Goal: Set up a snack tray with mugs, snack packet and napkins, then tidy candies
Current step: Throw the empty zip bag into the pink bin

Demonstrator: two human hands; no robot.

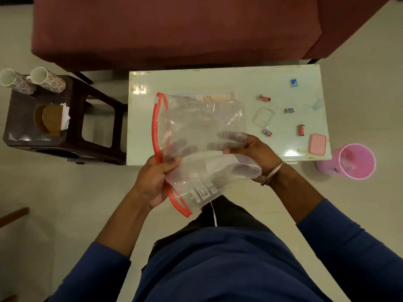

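Bag [202, 136]: clear, red zip edge, held by me over the near edge of the table [218, 81]; left hand [156, 179] clenched on the red edge, right hand [255, 151] pinching the opposite side. Candies: five wrapped, scattered on the table's right half, blue one [294, 82] farthest. Pink lid [318, 144] at the right corner; clear box [262, 117] beside the bag. Mugs [46, 80]: two, on the dark stool [72, 131] at left, with napkins [65, 115]. Pink bin [353, 161] on the floor at right.

Snack things on two tables.
Two flowered white mugs [32, 80] lie beside white napkins [65, 115] on the dark stool; five small wrapped candies [265, 98] lie scattered on the pale tabletop.
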